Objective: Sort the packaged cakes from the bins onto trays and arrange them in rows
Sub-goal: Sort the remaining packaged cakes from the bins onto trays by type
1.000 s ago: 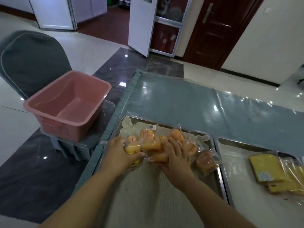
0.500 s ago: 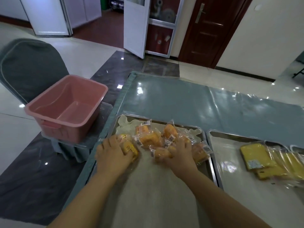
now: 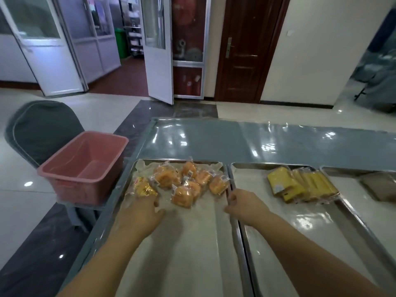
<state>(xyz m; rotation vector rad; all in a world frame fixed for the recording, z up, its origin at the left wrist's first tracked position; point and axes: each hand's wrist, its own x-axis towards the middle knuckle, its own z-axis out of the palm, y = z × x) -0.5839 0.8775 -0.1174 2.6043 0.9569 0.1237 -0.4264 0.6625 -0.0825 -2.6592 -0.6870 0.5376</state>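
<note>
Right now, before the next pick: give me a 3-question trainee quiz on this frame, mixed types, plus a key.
1. True or false: the pink bin has cakes in it.
2. Where do the orange cakes lie? A: left tray. B: middle tray. C: inside the bin.
3. Fill in: the flat cakes stacked side by side are coloured ____.
Key: 1 false; 2 A; 3 yellow.

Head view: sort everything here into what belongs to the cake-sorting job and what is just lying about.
Job: round orange cakes in clear wrappers; yellow foil-wrapped cake; yellow slab cakes in clear wrappers; paper-lined steel tray on the left; middle steel tray; empty pink plastic bin; left hand; right hand.

Lying about: grey fabric-covered chair; dark brown wooden door; white glazed door.
</note>
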